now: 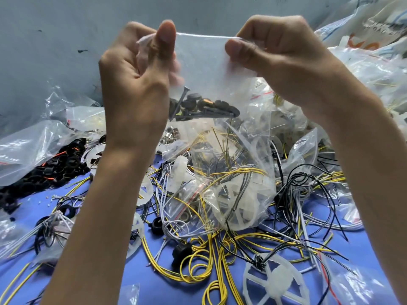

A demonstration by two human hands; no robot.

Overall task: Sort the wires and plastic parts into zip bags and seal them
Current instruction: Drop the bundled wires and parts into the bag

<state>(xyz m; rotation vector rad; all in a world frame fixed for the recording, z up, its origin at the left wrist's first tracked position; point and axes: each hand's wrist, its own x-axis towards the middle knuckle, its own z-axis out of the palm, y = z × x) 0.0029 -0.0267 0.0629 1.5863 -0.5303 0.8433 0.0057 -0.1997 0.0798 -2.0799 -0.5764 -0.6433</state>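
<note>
Above the worktop's (pixel 167 291) middle: sealing the bag (pixel 204 69) of black parts (pixel 204 106).
Left hand (pixel 136 69) and right hand (pixel 282 56) each pinch its top edge, grip clamped; next, probably, pressing the zip shut end to end.

Clear, glossy plastic zip bag (pixel 204 62) holding matt black plastic parts (pixel 204 106); translucent white plastic wheel (pixel 275 280) at five o'clock; smooth blue counter (pixel 154 289); shiny yellow-coated wires (pixel 198 260).
</note>
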